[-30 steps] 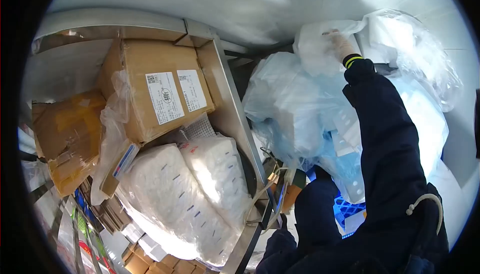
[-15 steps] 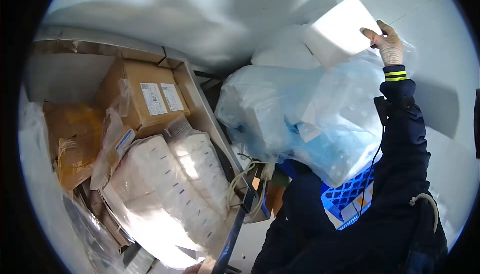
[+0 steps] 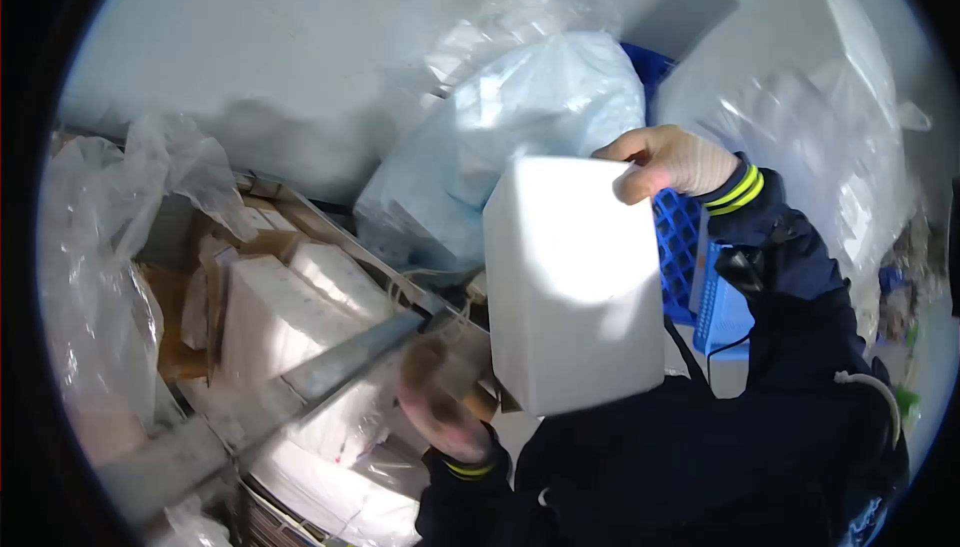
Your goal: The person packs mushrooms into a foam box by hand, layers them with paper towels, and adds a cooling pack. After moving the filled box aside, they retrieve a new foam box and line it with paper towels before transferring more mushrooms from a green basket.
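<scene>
A plain white box (image 3: 575,287) hangs upright in front of my body. My right hand (image 3: 675,164) pinches it at its top right corner, thumb on the near face. Left of the box is my left hand (image 3: 440,402), smeared by motion, so I cannot make out its fingers; it is close to the metal shelf rail (image 3: 350,352). Behind that rail, white plastic-wrapped packs (image 3: 265,312) sit on the shelf. Beyond the white box stands a bulging pale-blue plastic bag (image 3: 540,97).
Clear plastic sheeting (image 3: 95,277) hangs at the left. Blue plastic crates (image 3: 678,247) stand behind my right forearm. A large clear bag (image 3: 830,157) with a white panel inside fills the right side. More white packs (image 3: 340,487) lie below the rail.
My right hand has brought the white box from above the bagged items by the wall down towards my body. My left hand has come into view, and the camera view has shifted.
</scene>
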